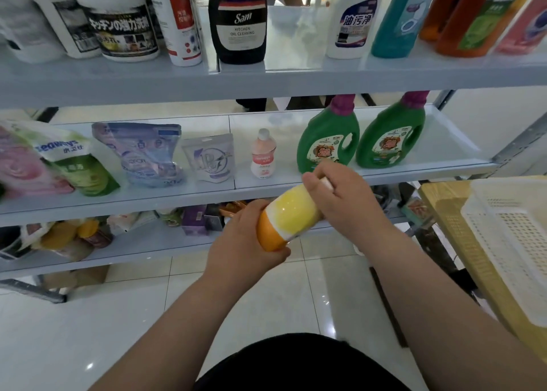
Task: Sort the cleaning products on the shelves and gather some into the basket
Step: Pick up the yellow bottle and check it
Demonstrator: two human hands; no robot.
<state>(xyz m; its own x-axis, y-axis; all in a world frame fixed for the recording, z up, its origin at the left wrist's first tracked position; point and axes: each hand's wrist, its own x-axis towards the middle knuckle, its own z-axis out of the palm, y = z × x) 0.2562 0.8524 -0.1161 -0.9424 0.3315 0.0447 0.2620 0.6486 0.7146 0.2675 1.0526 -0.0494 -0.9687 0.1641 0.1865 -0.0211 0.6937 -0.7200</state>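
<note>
Left hand (245, 242) wraps orange base of yellow bottle (291, 213); right hand (346, 201) grips cap end. Smooth rigid plastic, I judge slippery, fairly light; best held mid-body.

Left hand: your left hand (242, 239) curls round the orange base of the yellow bottle (291, 216).
Right hand: your right hand (346, 201) wraps its fingers over the bottle's cap end.
Arms: both your bare forearms reach forward, converging.
</note>
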